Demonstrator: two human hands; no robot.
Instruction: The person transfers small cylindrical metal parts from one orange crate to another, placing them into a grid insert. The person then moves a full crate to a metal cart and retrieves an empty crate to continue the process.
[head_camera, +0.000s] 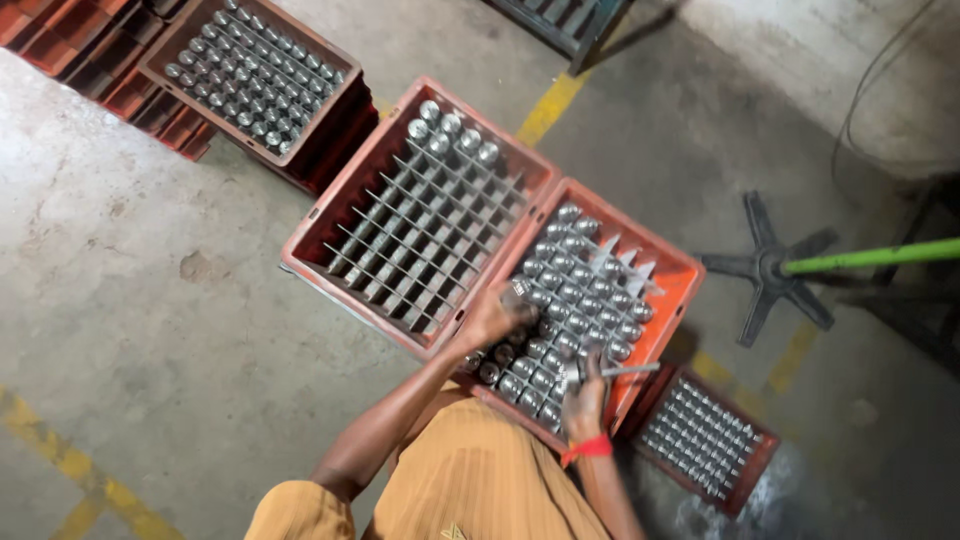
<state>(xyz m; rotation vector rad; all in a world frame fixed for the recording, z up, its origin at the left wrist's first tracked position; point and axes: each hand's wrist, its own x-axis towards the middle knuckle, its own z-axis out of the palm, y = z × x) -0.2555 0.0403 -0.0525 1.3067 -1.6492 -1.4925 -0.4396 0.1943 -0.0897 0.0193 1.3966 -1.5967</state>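
Centre frame: your left hand closed on a metal part over the orange crate, while your right hand, lower centre, gripped a thin tool. The gridded crate sat just left, mostly unfilled.

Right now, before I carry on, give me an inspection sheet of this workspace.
Surface: bare concrete floor, yellow painted lines.
Job's things: nearly full orange crate of metal cylinders; mostly empty gridded crate beside it, touching.
Clutter: two more filled crates.
Grippers: left hand on the cylinders; right hand holds a thin metal rod.
Cables: one on the floor, top right.
Surroundings: black star-shaped base, green pole.
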